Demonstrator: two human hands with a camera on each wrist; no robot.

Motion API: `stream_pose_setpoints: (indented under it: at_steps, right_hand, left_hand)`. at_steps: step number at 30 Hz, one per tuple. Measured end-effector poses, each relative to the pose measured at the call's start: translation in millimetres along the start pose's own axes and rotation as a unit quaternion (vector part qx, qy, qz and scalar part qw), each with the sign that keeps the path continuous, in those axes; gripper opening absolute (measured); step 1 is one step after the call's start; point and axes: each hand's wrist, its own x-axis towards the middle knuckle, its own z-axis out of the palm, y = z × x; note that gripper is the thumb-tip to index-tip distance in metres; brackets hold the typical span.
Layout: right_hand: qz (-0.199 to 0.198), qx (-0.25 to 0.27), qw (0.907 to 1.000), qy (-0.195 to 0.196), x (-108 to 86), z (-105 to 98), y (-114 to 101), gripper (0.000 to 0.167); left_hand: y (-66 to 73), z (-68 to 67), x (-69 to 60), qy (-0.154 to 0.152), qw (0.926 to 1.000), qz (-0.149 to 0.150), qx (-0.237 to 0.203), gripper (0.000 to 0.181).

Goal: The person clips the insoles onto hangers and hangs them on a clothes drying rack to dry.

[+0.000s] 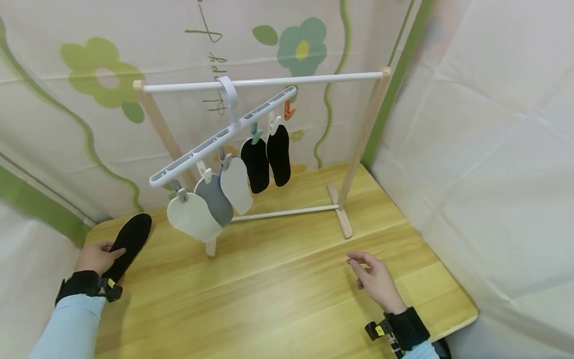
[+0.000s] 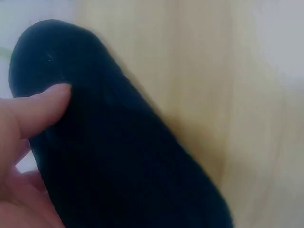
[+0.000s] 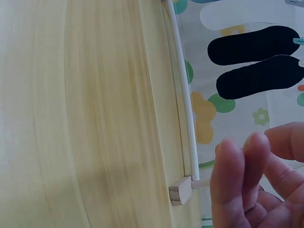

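Note:
At the table's left side my left hand (image 1: 97, 259) pinches a black insole (image 1: 134, 234), thumb on top. The left wrist view shows the thumb pressed on the dark insole (image 2: 109, 133), with the other fingers partly hidden beneath it. My right hand (image 1: 373, 277) hovers over the right part of the table, fingers loosely bent and holding nothing. From a white hanger (image 1: 264, 110) several insoles hang by clips: a whitish one (image 1: 193, 217), a grey one (image 1: 215, 197), another white one (image 1: 236, 185), and two black ones (image 1: 255, 167). An orange clip (image 1: 289, 110) hangs at the far end without an insole.
The hanger hooks over the white top bar (image 1: 309, 80) of a rack with wooden legs (image 1: 365, 139). Its low bar (image 1: 287, 213) and foot (image 1: 339, 212) stand on the wooden table (image 1: 269, 309). A printed curtain (image 1: 170, 45) hangs behind, with a white sheet (image 1: 502, 149) at right.

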Motion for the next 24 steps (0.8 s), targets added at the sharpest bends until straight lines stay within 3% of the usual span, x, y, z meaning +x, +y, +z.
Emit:
stream_pose_setpoints:
  at_steps: [4,13,19,24]
  right_hand:
    - [0.005,0.006,1.0000,0.007,-5.5,5,-3,0.032]
    - [0.000,0.022,0.9995,0.022,-19.8,17,-7,0.032]
    - [0.002,0.016,0.9992,0.036,-27.6,27,-9,0.029]
    - [0.001,0.017,0.9991,0.040,-34.0,36,-10,0.030]
  left_hand:
    - [7.6,-8.4,-10.6,0.006,0.9993,0.009,-0.036,0.063]
    - [30.1,-24.4,-52.8,0.045,0.9958,0.013,-0.078,0.054]
    - [37.9,-24.7,-77.1,0.099,0.9905,0.005,-0.095,0.047]
    - [43.4,-21.6,-96.1,0.111,0.9858,-0.012,-0.125,0.043]
